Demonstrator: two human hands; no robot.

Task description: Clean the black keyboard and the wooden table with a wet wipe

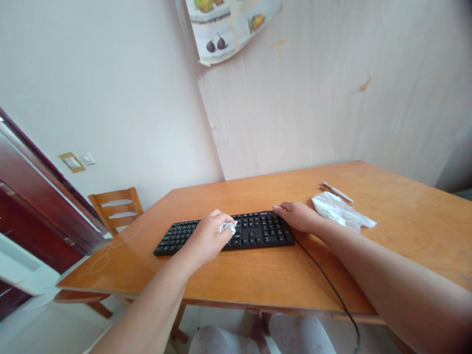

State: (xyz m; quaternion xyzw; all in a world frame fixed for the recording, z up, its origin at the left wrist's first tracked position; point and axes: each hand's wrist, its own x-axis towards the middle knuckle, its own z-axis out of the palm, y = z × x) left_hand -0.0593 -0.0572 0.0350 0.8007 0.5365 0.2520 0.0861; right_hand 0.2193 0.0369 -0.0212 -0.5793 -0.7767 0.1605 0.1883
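A black keyboard (254,235) lies flat on the wooden table, its keys facing up. My left hand (210,233) is closed around a crumpled white tissue (228,226) and rests over the middle keys, hiding part of them. At the keyboard's far right corner, my right hand (300,216) grips the edge with the thumb on top; its other fingers are partly hidden. From the right side of the keyboard a black cable (324,275) runs over the table's front edge.
Beyond my right wrist, a white tissue (341,210) lies spread on the table (409,236), with a slim pen-like object (337,191) behind it. A wooden chair (117,206) stands at the left end. The wall (295,113) borders the table's back edge.
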